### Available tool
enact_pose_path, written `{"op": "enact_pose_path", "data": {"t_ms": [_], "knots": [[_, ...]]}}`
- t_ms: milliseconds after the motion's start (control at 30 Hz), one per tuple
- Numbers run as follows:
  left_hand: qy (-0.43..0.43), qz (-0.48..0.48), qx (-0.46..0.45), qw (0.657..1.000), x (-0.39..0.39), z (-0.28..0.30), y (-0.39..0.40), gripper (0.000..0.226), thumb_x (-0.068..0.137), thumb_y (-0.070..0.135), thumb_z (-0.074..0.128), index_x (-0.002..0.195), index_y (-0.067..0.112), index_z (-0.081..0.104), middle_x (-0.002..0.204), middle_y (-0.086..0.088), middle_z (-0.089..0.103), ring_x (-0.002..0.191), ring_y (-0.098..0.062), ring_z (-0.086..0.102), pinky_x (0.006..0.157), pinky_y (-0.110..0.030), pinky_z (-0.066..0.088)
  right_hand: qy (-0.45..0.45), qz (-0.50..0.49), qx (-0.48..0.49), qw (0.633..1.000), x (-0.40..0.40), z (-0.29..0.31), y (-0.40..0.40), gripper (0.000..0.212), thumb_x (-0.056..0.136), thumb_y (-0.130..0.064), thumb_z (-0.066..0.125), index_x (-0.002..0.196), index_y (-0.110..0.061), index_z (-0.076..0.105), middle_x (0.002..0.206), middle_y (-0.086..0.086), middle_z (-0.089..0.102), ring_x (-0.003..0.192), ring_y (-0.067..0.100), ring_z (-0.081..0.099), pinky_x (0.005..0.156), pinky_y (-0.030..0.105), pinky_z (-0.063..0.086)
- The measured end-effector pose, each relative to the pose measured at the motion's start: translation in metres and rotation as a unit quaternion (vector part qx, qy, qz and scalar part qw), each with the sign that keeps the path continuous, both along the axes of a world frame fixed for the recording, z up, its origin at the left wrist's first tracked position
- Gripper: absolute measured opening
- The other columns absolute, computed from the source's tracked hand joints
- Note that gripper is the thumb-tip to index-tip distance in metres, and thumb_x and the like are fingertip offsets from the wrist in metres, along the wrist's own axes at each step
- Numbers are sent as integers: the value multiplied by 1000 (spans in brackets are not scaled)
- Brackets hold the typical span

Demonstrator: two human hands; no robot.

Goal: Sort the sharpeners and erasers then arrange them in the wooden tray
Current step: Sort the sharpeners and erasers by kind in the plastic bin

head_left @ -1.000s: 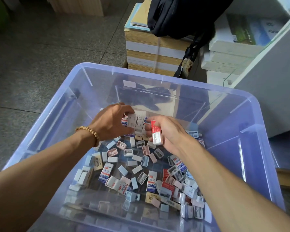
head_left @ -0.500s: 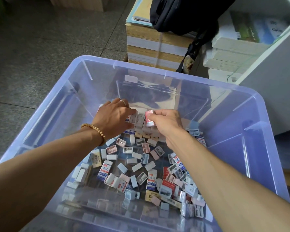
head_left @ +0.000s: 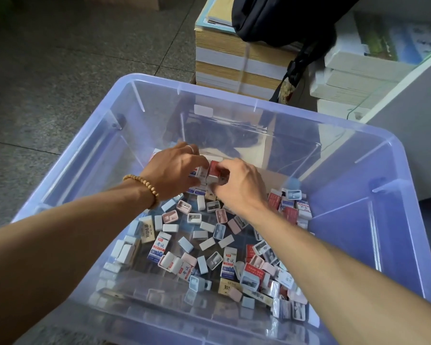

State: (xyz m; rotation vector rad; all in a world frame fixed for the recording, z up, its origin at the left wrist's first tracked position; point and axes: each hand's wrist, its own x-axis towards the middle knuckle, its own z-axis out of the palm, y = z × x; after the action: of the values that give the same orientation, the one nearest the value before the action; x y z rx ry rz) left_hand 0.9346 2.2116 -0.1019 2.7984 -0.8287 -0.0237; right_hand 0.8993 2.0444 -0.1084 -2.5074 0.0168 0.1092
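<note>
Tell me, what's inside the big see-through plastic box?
The clear plastic box holds loose small boxed erasers and pastel sharpeners. Left hand and right hand cover a standing row of erasers; what's beneath is hidden.

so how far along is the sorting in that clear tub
Early. A short row of erasers stands at the far end of the clear plastic tub. The right hand is pinching a red-wrapped eraser into it while the left hand steadies it. Most loose sharpeners and erasers remain unsorted.
</note>
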Motion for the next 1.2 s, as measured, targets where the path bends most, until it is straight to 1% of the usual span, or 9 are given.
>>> {"op": "enact_pose_path", "data": {"t_ms": [233,567,667,733,800,900,1033,1100,1200], "knots": [[-9,-13,6,1000,4,-1,5,40,83,32,74,121,22,67,113,-5,63,106,-25,54,70,-38,51,-47,47,-30,997,6,-3,-2,24,87,-24,74,111,-19,72,104,-2,67,84,12,49,56,16,28],[44,31,0,999,-1,18,-7,37,77,38,78,110,23,70,101,-2,63,92,-22,55,65,-31,42,23,94,16,995,5,10,-13,33,85,-24,77,115,-17,66,97,-6,61,95,18,60,77,27,44],[81,2,-2,997,-17,27,-13,28,80,35,76,102,19,69,96,-1,66,81,-18,58,61,-22,38,39,56,44,997,-9,19,-18,31,84,-19,78,107,-20,58,90,-11,60,81,12,59,71,27,51],[182,-55,27,981,-35,26,-14,25,82,33,76,100,18,68,92,4,65,81,-12,61,63,-12,40,111,75,17,991,-20,21,-22,21,82,-14,76,84,-25,58,82,-10,60,78,14,62,71,31,55],[297,-95,98,945,-51,19,-9,27,81,34,77,100,18,68,92,7,65,81,-7,59,65,-9,40,249,171,-44,952,-34,22,-25,21,82,-20,78,72,-26,61,79,-6,64,76,15,63,66,30,54],[377,-115,185,900,-61,9,-1,32,75,38,82,100,23,70,95,11,70,81,-5,60,68,-13,44,349,262,-146,888,-53,18,-32,25,79,-32,82,88,-16,65,83,-1,63,74,16,59,57,28,43],[402,-128,214,881,-64,5,0,29,76,32,82,102,20,72,97,8,71,85,-7,63,71,-15,45,359,298,-188,864,-58,5,-31,71,75,-40,84,133,-12,54,119,5,63,105,25,61,87,37,53],[402,-137,227,877,-68,3,-3,35,80,32,79,111,20,70,105,6,71,91,-9,61,75,-16,42,347,336,-229,845,-60,-1,-28,91,70,-47,85,146,-17,43,134,5,57,120,27,55,104,46,47],[409,-133,233,872,-73,-2,-6,39,82,35,76,118,20,68,110,4,69,89,-7,53,73,-18,37,323,369,-289,822,-63,-9,-26,87,70,-52,83,142,-18,48,130,3,56,120,26,49,111,51,38]]}}
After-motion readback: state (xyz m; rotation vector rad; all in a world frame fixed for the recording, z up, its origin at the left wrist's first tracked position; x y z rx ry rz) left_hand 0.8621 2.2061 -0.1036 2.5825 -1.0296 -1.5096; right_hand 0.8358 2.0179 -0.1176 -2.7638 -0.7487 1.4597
